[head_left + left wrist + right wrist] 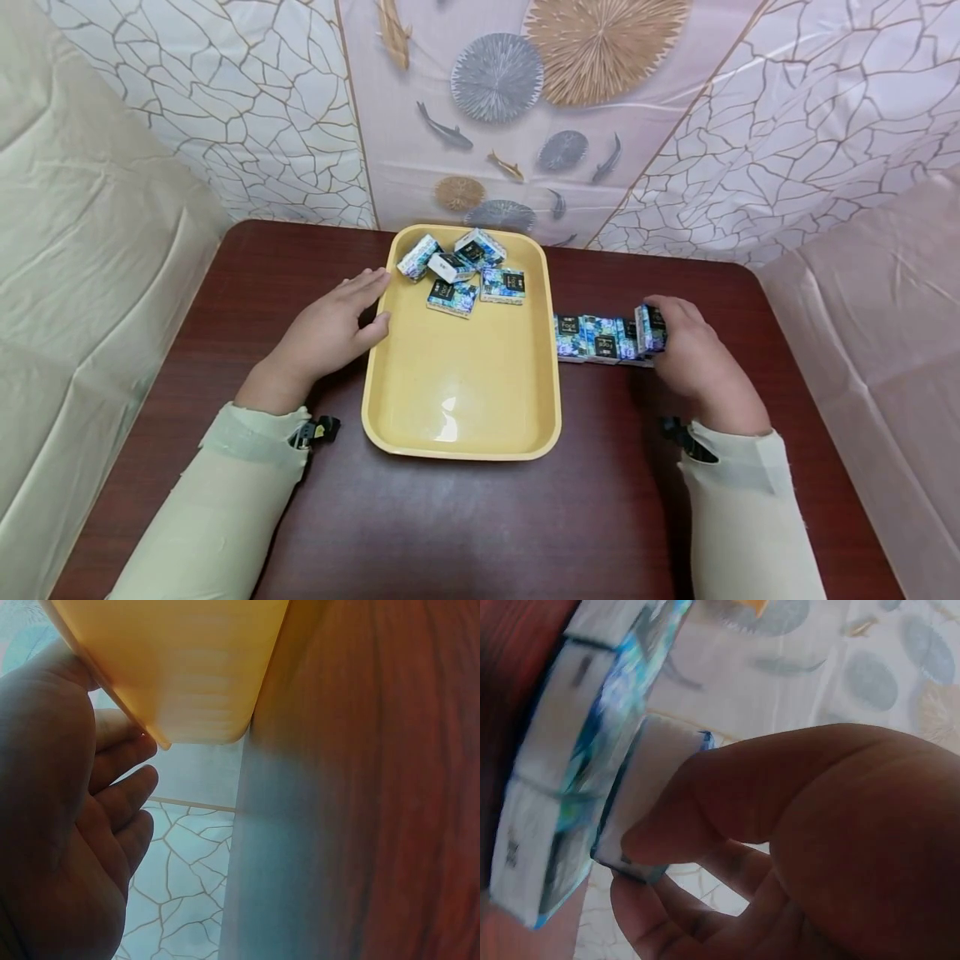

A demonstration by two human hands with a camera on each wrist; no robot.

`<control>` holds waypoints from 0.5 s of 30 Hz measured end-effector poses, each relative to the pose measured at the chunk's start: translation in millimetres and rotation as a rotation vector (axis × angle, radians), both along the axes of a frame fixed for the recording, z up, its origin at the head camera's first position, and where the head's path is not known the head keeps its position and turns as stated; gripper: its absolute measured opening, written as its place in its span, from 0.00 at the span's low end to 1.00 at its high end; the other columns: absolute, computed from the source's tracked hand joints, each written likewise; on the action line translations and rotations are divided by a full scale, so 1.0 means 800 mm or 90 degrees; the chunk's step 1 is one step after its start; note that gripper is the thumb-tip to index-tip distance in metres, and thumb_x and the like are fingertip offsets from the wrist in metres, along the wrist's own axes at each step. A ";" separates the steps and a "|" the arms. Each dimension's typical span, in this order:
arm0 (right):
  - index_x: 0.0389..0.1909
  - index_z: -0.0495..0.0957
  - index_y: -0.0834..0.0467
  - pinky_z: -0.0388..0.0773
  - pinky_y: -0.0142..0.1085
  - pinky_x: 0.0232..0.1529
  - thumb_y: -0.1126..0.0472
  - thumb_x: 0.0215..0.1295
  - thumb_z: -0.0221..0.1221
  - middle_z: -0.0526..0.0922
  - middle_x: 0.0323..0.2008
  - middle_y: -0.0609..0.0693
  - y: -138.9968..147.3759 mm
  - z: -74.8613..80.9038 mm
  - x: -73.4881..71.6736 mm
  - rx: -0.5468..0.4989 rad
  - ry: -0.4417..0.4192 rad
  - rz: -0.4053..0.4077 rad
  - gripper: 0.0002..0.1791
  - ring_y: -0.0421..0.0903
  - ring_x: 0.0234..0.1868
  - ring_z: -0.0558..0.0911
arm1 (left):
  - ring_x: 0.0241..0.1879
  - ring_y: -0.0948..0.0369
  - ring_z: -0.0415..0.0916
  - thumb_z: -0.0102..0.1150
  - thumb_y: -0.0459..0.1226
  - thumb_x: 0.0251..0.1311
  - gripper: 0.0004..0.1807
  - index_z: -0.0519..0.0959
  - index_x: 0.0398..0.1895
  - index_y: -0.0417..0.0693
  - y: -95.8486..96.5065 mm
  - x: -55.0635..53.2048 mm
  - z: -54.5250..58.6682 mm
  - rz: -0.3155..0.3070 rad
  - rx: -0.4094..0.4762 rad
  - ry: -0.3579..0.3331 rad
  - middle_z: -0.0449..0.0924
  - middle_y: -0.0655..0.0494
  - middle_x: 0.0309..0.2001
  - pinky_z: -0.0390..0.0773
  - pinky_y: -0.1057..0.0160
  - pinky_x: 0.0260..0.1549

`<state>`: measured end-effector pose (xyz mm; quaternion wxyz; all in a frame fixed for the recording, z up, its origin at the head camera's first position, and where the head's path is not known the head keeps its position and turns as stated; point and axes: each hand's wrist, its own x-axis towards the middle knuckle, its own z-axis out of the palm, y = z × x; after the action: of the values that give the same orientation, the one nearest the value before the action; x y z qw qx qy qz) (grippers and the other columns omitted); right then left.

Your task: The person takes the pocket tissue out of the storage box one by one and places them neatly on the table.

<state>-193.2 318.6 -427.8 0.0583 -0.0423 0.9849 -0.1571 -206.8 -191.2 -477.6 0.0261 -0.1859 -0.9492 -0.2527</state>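
A yellow tray (465, 375) lies on the table, with several small floral blue boxes (453, 296) with black labels near its far end. My left hand (330, 329) rests at the tray's left rim, its fingers fairly straight; in the left wrist view those fingers (124, 787) lie along the tray's edge. To the right of the tray, a row of similar boxes (602, 337) lies flat side by side. My right hand (693, 350) pinches one small box (649, 329), held tilted at the row's right end. In the right wrist view the thumb presses that box's pale side (656, 769).
The dark reddish-brown table (465, 533) reaches back to a patterned wall hanging (495, 150). Pale fabric hangs on the left (97, 250) and right (885, 350) sides. The tray's right rim stands close beside the row's left end.
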 end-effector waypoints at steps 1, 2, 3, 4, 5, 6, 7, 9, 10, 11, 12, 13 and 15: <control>0.79 0.59 0.58 0.67 0.72 0.67 0.78 0.57 0.59 0.59 0.76 0.69 0.004 -0.002 -0.001 0.000 0.001 -0.003 0.46 0.69 0.68 0.66 | 0.83 0.53 0.57 0.52 0.53 0.76 0.37 0.62 0.83 0.51 0.000 0.000 0.000 0.000 0.001 0.002 0.62 0.54 0.82 0.57 0.47 0.82; 0.79 0.59 0.58 0.67 0.72 0.67 0.77 0.57 0.60 0.59 0.76 0.69 0.007 -0.004 -0.001 0.001 0.001 -0.007 0.46 0.69 0.68 0.66 | 0.83 0.53 0.57 0.53 0.52 0.75 0.36 0.62 0.82 0.51 0.000 0.000 -0.001 0.000 0.002 0.004 0.62 0.54 0.82 0.57 0.47 0.82; 0.79 0.59 0.58 0.66 0.72 0.68 0.77 0.58 0.60 0.59 0.76 0.69 0.011 -0.006 -0.002 0.001 0.000 -0.012 0.46 0.69 0.67 0.66 | 0.82 0.53 0.57 0.52 0.52 0.76 0.36 0.62 0.82 0.51 0.000 0.000 -0.001 0.000 0.005 0.005 0.62 0.54 0.81 0.57 0.47 0.82; 0.80 0.59 0.58 0.66 0.73 0.68 0.77 0.58 0.59 0.58 0.77 0.70 0.014 -0.007 -0.002 0.003 -0.002 -0.017 0.46 0.70 0.67 0.66 | 0.82 0.53 0.57 0.53 0.52 0.76 0.36 0.62 0.82 0.51 0.000 0.000 0.000 -0.001 0.006 0.004 0.62 0.54 0.81 0.57 0.47 0.82; 0.80 0.58 0.58 0.65 0.73 0.67 0.77 0.59 0.59 0.58 0.77 0.70 0.018 -0.008 -0.003 0.006 -0.006 -0.022 0.46 0.70 0.67 0.65 | 0.82 0.53 0.57 0.53 0.52 0.76 0.36 0.62 0.82 0.51 0.000 0.000 0.000 -0.001 0.007 0.003 0.62 0.53 0.81 0.57 0.46 0.82; 0.80 0.58 0.57 0.65 0.73 0.67 0.77 0.59 0.57 0.57 0.77 0.69 0.021 -0.008 -0.003 0.007 -0.012 -0.028 0.46 0.70 0.67 0.65 | 0.82 0.53 0.57 0.53 0.52 0.75 0.36 0.62 0.82 0.51 0.000 0.000 0.000 -0.001 0.009 0.001 0.62 0.53 0.81 0.57 0.47 0.82; 0.80 0.57 0.57 0.65 0.74 0.67 0.77 0.60 0.56 0.56 0.78 0.69 0.025 -0.009 -0.003 0.010 -0.017 -0.033 0.46 0.71 0.67 0.64 | 0.83 0.52 0.57 0.53 0.52 0.75 0.37 0.62 0.82 0.51 0.000 0.000 0.000 -0.002 0.009 -0.001 0.62 0.53 0.81 0.57 0.47 0.82; 0.81 0.55 0.57 0.64 0.75 0.67 0.77 0.60 0.53 0.55 0.78 0.69 0.032 -0.009 -0.002 0.013 -0.028 -0.044 0.46 0.72 0.68 0.63 | 0.83 0.52 0.57 0.53 0.52 0.76 0.37 0.62 0.82 0.51 0.000 0.000 0.000 -0.004 0.010 -0.003 0.62 0.53 0.82 0.57 0.46 0.82; 0.82 0.55 0.57 0.64 0.75 0.66 0.77 0.60 0.52 0.54 0.79 0.70 0.036 -0.009 -0.002 0.014 -0.031 -0.048 0.46 0.73 0.68 0.63 | 0.83 0.53 0.57 0.53 0.52 0.75 0.37 0.62 0.82 0.51 0.000 0.000 -0.001 -0.004 0.010 -0.002 0.62 0.53 0.82 0.56 0.47 0.82; 0.82 0.54 0.57 0.63 0.76 0.67 0.77 0.60 0.52 0.54 0.79 0.70 0.039 -0.009 -0.002 0.014 -0.035 -0.053 0.47 0.73 0.68 0.63 | 0.83 0.53 0.57 0.53 0.52 0.75 0.37 0.62 0.82 0.51 0.000 -0.001 -0.001 -0.004 0.010 -0.001 0.62 0.53 0.81 0.57 0.47 0.82; 0.83 0.54 0.56 0.63 0.76 0.67 0.77 0.60 0.52 0.53 0.79 0.70 0.043 -0.009 -0.002 0.014 -0.039 -0.059 0.47 0.73 0.69 0.62 | 0.83 0.53 0.57 0.53 0.52 0.75 0.37 0.62 0.82 0.51 0.000 -0.001 -0.001 -0.004 0.010 0.000 0.62 0.54 0.81 0.57 0.47 0.82; 0.83 0.53 0.56 0.62 0.76 0.67 0.77 0.60 0.53 0.53 0.79 0.70 0.045 -0.009 -0.002 0.013 -0.042 -0.065 0.48 0.73 0.68 0.62 | 0.82 0.53 0.57 0.53 0.52 0.75 0.37 0.62 0.82 0.51 0.000 -0.001 -0.001 -0.004 0.011 0.001 0.62 0.53 0.81 0.57 0.47 0.82; 0.83 0.53 0.56 0.62 0.77 0.66 0.77 0.60 0.54 0.53 0.79 0.70 0.051 -0.009 -0.001 0.008 -0.046 -0.074 0.48 0.73 0.68 0.62 | 0.82 0.52 0.57 0.53 0.52 0.76 0.36 0.62 0.82 0.51 0.000 -0.001 -0.001 -0.005 0.012 0.001 0.62 0.53 0.81 0.57 0.46 0.82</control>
<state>-194.1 359.5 -435.0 0.0848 0.0206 0.9840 -0.1555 -207.4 -191.2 -478.6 0.0274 -0.1893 -0.9460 -0.2617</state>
